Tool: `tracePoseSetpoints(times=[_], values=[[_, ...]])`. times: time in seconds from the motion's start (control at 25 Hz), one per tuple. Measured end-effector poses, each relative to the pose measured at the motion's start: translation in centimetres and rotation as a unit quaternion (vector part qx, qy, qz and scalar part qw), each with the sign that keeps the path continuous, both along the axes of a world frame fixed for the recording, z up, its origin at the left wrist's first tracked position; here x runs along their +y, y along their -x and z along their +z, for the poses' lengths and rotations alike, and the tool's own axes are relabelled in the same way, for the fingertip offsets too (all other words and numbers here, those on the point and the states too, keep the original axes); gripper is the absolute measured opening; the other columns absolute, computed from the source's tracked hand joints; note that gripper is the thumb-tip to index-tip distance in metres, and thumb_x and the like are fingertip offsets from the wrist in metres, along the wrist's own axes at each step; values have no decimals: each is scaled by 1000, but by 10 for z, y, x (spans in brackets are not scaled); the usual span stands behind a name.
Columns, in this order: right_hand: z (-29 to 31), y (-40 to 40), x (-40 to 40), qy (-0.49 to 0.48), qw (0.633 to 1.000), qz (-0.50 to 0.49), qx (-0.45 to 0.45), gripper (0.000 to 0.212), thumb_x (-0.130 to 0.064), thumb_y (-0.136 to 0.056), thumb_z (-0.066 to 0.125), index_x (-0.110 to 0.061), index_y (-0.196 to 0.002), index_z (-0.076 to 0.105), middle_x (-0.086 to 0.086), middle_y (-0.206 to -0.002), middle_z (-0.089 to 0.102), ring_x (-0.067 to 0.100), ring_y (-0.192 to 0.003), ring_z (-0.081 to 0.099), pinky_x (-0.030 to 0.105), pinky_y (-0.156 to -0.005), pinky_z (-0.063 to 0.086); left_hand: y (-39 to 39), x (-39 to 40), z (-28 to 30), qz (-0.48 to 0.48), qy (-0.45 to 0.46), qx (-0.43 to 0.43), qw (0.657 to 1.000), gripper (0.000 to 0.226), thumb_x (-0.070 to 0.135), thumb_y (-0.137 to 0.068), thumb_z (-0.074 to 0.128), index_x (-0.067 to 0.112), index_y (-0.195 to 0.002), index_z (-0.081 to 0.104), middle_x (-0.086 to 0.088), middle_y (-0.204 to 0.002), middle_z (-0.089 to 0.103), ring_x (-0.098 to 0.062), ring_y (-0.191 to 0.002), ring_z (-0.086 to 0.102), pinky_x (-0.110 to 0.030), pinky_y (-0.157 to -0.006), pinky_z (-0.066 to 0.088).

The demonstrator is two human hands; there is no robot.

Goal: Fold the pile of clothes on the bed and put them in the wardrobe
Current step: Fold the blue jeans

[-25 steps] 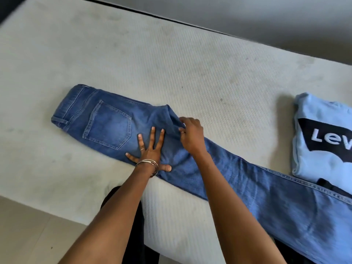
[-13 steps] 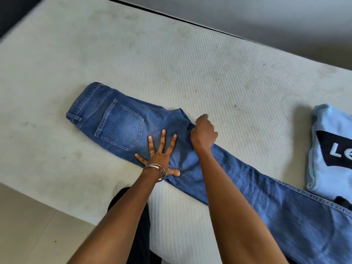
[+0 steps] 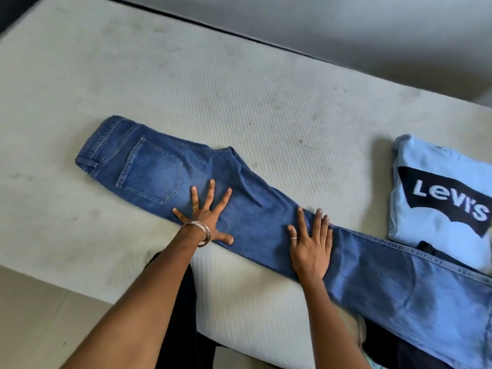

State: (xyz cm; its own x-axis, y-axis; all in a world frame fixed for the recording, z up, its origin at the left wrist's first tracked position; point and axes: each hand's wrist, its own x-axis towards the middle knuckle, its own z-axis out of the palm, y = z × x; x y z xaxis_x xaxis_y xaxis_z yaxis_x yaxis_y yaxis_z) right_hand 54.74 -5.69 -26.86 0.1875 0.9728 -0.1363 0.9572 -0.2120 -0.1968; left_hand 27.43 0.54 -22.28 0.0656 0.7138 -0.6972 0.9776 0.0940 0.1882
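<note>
A pair of blue jeans (image 3: 255,209) lies folded lengthwise across the bare mattress (image 3: 239,97), waistband at the left, legs running off to the lower right. My left hand (image 3: 206,217) presses flat on the seat just right of the back pocket, fingers spread. My right hand (image 3: 310,246) lies flat on the thigh part with straight fingers. A folded light-blue sweatshirt (image 3: 436,161) with a black Levi's logo rests at the right, beside the jeans' legs.
Dark clothing (image 3: 426,247) peeks out under the sweatshirt's near edge, and more dark fabric (image 3: 386,342) lies below the jeans' legs at the mattress's front edge. A grey wall (image 3: 346,22) runs behind the bed. Pale floor (image 3: 32,315) shows at the lower left.
My right hand let go of the pinched crotch fold, moved right along the leg and opened flat on the denim. My left hand stayed pressed on the seat.
</note>
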Motion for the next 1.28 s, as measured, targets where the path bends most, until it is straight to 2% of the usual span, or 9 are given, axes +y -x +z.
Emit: tracePoseSetpoints(times=[0.12,0.32,0.56,0.68,0.8,1.0,1.16,1.24,1.28], values=[[7,-25,-19,8,997,-4,71,60,-50,-103,28,-29,-157,12,1,-165,-2,20,-151,-8,37,-123,-3,-20,-18,3,-100,-37,21,994,103,50,-87,60,59,-132,-31,23,-142,-46,-37,-138,-34,-86,-92,5],[37,-27,-69,-117,960,-125,223,34,-20,-95,49,-1,-118,64,17,-126,56,36,-116,52,45,-100,45,-98,-70,9,-198,-47,39,978,96,4,-97,42,56,-135,-28,16,-150,-39,-46,-137,-31,-82,-98,8],[69,-38,-116,-128,914,-285,259,27,-2,-95,54,3,-120,63,19,-130,57,32,-121,55,27,-97,41,-136,-114,19,-216,-34,91,971,100,-2,-91,47,49,-144,-21,10,-150,-40,-44,-141,-24,-78,-102,4],[88,-37,-125,-69,747,-524,404,29,-25,-97,60,1,-85,63,16,-84,69,31,-75,71,38,-77,57,-151,-125,19,-228,-59,96,967,93,-6,-91,41,35,-149,-18,9,-155,-31,-35,-144,-21,-72,-108,4],[93,-44,-127,-39,523,-599,606,26,-23,-87,74,-6,-88,55,12,-99,65,26,-79,66,38,-75,59,-167,-141,20,-236,-46,69,968,92,-7,-91,39,35,-149,-18,8,-158,-25,-36,-146,-14,-58,-112,24],[117,-43,-111,-77,394,-602,690,18,-21,-86,74,-14,-91,59,10,-117,67,24,-105,62,40,-89,41,-156,-123,23,-261,2,33,965,104,4,-86,55,45,-144,-20,4,-162,-6,-37,-147,3,-48,-113,29],[140,-34,-93,-169,407,-586,680,28,-16,-83,75,-10,-104,58,7,-117,65,21,-98,62,36,-85,48,-154,-101,52,-171,21,-77,982,78,26,-87,63,34,-152,19,-14,-146,41,-31,-132,42,-36,-107,39],[162,-26,-86,-239,494,-569,613,27,-9,-86,69,-5,-108,54,9,-111,62,22,-95,62,27,-81,46,-142,-89,68,-136,30,-156,978,62,22,-90,63,24,-146,38,-8,-140,51,-24,-126,50,-29,-104,40],[177,-19,-82,-257,578,-536,559,23,-8,-88,67,-1,-108,57,10,-105,62,25,-97,62,19,-79,42,-129,-82,75,-101,30,-206,973,56,18,-90,63,20,-143,44,-6,-137,55,-20,-123,54,-26,-104,41]])
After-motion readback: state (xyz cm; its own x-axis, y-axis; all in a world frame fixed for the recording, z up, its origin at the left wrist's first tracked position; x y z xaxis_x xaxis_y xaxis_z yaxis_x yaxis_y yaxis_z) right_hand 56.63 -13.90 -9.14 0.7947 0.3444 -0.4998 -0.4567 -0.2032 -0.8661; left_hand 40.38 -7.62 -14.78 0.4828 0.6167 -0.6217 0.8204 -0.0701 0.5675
